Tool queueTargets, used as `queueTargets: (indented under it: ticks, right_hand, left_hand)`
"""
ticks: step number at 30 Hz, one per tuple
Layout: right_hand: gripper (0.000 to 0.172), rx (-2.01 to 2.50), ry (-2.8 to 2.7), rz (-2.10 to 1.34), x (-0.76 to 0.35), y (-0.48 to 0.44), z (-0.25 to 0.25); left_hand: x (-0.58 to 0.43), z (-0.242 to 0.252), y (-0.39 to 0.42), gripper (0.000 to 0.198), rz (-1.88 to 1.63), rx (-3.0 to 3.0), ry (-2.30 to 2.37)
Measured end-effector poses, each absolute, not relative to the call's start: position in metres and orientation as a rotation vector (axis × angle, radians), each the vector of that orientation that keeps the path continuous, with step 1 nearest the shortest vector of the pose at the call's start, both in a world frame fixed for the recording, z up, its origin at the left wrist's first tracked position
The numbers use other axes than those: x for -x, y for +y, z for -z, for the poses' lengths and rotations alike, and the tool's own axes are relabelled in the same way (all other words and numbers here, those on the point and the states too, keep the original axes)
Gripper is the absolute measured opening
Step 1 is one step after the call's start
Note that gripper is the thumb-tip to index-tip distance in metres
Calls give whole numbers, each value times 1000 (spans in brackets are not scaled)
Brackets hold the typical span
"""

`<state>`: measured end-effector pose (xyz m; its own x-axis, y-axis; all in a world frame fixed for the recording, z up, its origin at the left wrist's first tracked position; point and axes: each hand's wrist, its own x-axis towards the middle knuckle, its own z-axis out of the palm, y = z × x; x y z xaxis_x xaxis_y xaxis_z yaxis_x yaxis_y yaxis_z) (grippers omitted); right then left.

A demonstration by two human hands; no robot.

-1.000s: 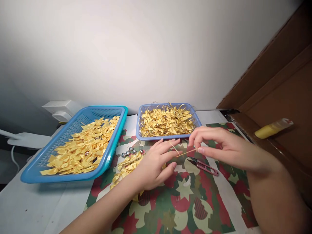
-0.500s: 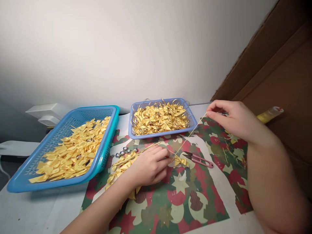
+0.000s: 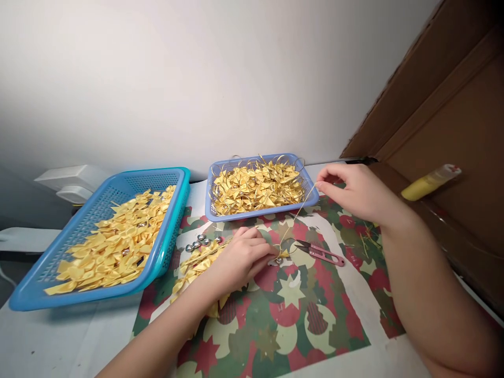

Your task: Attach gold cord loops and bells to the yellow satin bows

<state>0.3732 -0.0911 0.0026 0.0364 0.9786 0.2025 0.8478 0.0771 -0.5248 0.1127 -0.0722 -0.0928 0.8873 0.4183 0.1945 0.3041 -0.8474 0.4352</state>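
Observation:
My right hand (image 3: 350,191) is raised over the mat's right side, its thumb and forefinger pinching one end of a thin gold cord (image 3: 298,210). The cord slopes down left to my left hand (image 3: 248,254), whose fingers are closed on its lower part, where a small loop shows. At those fingertips lies a small yellow ribbon bow (image 3: 282,255), partly hidden, with a shiny bit beside it. Pink thread snips (image 3: 323,254) lie just right of the bow. Under and behind my left hand are loose yellow bows (image 3: 192,273), a bundle of gold cords (image 3: 207,254) and several silver bells (image 3: 196,244).
A blue basket (image 3: 96,202) of yellow bows stands at left, nested in a teal one. A smaller blue basket (image 3: 260,214) holds bows with gold cords. Cardboard (image 3: 444,115) rises at right, near a yellow tube (image 3: 429,182). A camouflage-patterned sheet (image 3: 307,336) covers the table.
My right hand has moved left, nearer my left hand. The cord has gone from straight to slightly slack, with a loop by my left fingertips. The bow is now more hidden.

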Motion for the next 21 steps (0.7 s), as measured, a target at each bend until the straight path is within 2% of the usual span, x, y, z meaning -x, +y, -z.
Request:
queueTargets:
  ticks: [6, 21]
  right_hand:
    - [13, 1769, -1653, -292, -371, -86, 1]
    - [9, 1882, -1508, -148, -390, -73, 13]
  left_hand:
    - [-113, 90, -73, 25, -331, -2637, 622]
    - [-113, 87, -76, 22, -417, -2897, 445]
